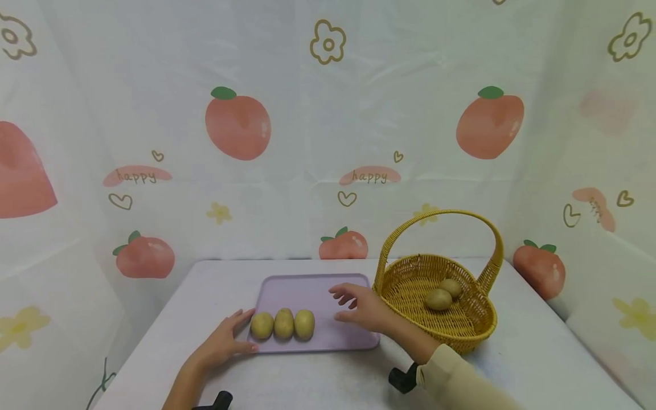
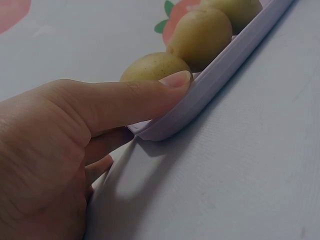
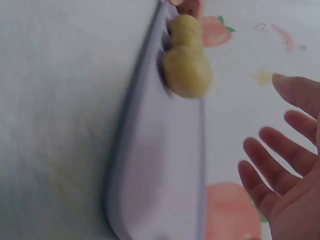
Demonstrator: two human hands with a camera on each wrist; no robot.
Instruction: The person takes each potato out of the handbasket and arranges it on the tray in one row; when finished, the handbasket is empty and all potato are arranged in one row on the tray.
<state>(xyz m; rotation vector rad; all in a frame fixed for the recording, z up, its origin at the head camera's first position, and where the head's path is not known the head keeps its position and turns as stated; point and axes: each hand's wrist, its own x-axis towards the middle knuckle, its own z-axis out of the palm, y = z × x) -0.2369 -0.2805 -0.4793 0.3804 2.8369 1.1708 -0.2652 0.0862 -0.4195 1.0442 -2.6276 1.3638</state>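
Three potatoes (image 1: 283,324) stand in a row at the near left of a light purple tray (image 1: 343,340). My left hand (image 1: 220,341) holds the tray's near left corner, its thumb along the front rim and its fingers at the left side. In the left wrist view the thumb (image 2: 145,97) overlaps the nearest potato (image 2: 157,67). Over the tray's right part hovers my right hand (image 1: 364,307), empty, fingers spread and slightly bent. The right wrist view shows those fingers (image 3: 272,160) apart from the potatoes (image 3: 187,72).
A yellow woven basket (image 1: 461,336) with a tall arched handle (image 1: 446,212) stands right of the tray, behind my right forearm. Two potatoes (image 1: 439,299) lie inside it. A patterned curtain (image 1: 287,205) hangs behind the white table (image 1: 307,381).
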